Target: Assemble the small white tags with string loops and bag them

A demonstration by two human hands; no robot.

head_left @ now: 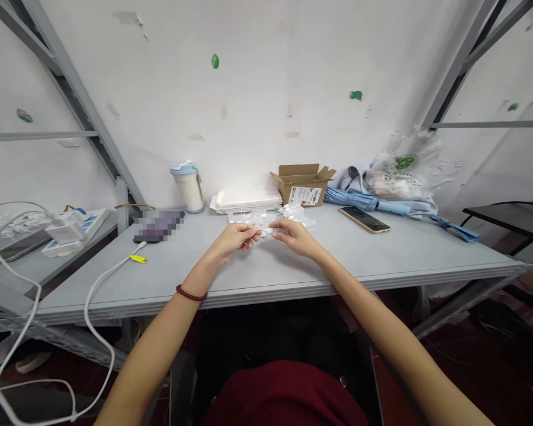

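My left hand and my right hand meet above the grey table, fingers pinched together on a small clear plastic piece held between them. A red bead bracelet circles my left wrist. Just behind my hands lies a pile of small clear plastic parts. A stack of white trays sits behind that pile.
A light-blue tumbler and an open cardboard box stand by the wall. One phone lies to the right near a blue umbrella and a plastic bag. A white cable hangs off the left edge.
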